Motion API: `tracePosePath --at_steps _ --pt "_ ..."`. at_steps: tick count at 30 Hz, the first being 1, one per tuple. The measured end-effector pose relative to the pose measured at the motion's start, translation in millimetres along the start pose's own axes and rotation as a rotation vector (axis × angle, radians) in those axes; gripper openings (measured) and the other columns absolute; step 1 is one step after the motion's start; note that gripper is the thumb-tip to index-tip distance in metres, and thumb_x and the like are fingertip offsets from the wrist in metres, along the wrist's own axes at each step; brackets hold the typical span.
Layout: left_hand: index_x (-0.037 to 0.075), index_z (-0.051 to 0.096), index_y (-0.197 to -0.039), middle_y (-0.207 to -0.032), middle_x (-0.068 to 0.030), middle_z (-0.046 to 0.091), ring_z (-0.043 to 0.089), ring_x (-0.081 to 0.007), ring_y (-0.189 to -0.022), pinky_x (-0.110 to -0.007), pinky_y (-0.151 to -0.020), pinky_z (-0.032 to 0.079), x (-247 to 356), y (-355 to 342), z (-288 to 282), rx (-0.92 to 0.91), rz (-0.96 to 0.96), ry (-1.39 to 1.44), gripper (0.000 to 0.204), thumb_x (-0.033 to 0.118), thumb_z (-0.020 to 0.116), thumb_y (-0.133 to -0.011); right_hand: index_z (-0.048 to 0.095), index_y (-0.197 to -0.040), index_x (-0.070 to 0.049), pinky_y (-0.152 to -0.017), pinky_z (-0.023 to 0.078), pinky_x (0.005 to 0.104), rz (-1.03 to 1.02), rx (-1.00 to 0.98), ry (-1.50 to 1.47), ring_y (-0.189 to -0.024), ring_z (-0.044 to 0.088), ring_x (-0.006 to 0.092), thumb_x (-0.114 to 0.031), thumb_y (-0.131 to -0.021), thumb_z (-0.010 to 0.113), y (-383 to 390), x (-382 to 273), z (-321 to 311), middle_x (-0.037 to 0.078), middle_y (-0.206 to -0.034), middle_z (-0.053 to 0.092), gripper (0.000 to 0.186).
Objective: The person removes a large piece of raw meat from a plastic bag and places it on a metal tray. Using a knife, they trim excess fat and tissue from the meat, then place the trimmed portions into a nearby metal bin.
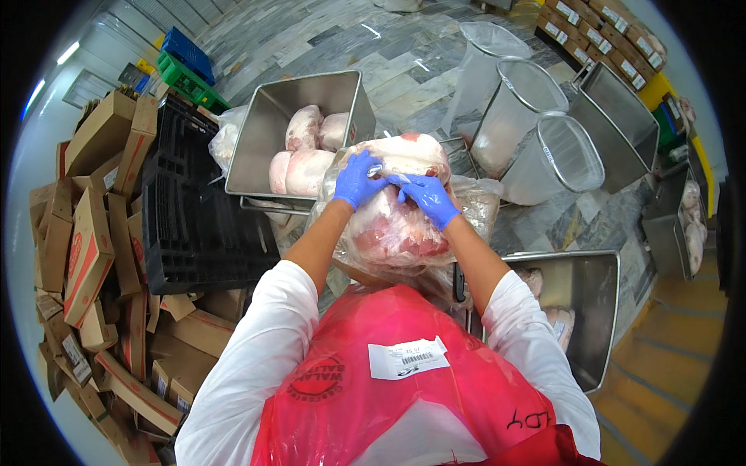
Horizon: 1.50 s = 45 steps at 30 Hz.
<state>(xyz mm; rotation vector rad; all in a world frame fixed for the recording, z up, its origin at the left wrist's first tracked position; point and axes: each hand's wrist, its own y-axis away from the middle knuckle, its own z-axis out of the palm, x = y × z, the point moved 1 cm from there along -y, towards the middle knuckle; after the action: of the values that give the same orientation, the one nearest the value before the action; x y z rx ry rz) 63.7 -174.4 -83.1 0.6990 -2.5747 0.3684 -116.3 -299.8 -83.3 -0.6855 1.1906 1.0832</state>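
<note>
Large pieces of pale pink raw meat (388, 233) lie before me, partly in loose clear plastic wrap (475, 203). On top of them my left hand (357, 180), in a blue glove, has its fingers curled inward. My right hand (426, 197), gloved the same way, meets it with fingertips pinched together. A whitish bit shows between the two hands; whether it is film or fat I cannot tell. The dark handle of what looks like a knife (458, 283) sits by my right forearm, its blade not visible.
A steel tub (260, 105) holding meat stands ahead on the left. Another steel tub (598, 311) with meat is at my right. Wire-rimmed clear bags (524, 120) stand far right. Empty cardboard boxes (93, 256) pile up beyond black plastic pallets (194, 210) on the left.
</note>
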Motion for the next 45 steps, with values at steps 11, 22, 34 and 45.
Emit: tracePosePath --at_steps 11,22,34,45 --pt "0.007 0.072 -0.086 -0.093 -0.0147 0.069 0.064 -0.0336 -0.091 -0.045 -0.082 0.049 -37.1 -8.8 15.9 0.079 0.223 0.29 0.012 0.018 0.071 -0.083 0.074 -0.109 -0.002 -0.071 0.052 0.0279 0.028 0.205 0.421 -0.074 0.064 0.0108 -0.015 -0.092 0.065 8.4 -11.0 11.8 0.005 -0.085 0.073 0.024" --pt "0.0 0.068 -0.09 -0.083 -0.0055 0.067 0.061 -0.0149 -0.08 -0.031 -0.074 0.049 -47.7 -8.1 17.1 -0.08 -0.098 0.951 0.009 0.009 0.069 -0.087 0.068 -0.081 -0.011 -0.069 0.048 0.0509 -0.428 0.598 1.565 -0.075 0.061 0.036 -0.019 -0.076 0.07 16.6 5.2 61.9 0.013 -0.075 0.065 0.009" --pt "0.008 0.072 -0.086 -0.089 -0.0105 0.067 0.061 -0.0288 -0.091 -0.04 -0.084 0.046 -34.4 30.5 -19.4 0.188 0.36 0.546 0.01 0.003 0.066 -0.079 0.072 -0.105 -0.014 -0.075 0.05 0.0519 -0.31 0.483 1.318 -0.082 0.064 0.0385 -0.024 -0.077 0.068 15.7 0.9 58.4 0.017 -0.084 0.067 0.03" --pt "0.003 0.061 -0.12 -0.125 -0.0141 0.058 0.055 -0.0251 -0.114 -0.037 -0.104 0.041 -31.1 59.3 1.5 0.324 0.062 0.816 0.029 0.0 0.056 -0.092 0.066 -0.095 -0.011 -0.077 0.05 0.0477 -0.003 0.381 1.65 -0.087 0.065 0.0341 -0.019 -0.084 0.061 -20.3 -6.1 95.8 0.016 -0.09 0.065 0.015"
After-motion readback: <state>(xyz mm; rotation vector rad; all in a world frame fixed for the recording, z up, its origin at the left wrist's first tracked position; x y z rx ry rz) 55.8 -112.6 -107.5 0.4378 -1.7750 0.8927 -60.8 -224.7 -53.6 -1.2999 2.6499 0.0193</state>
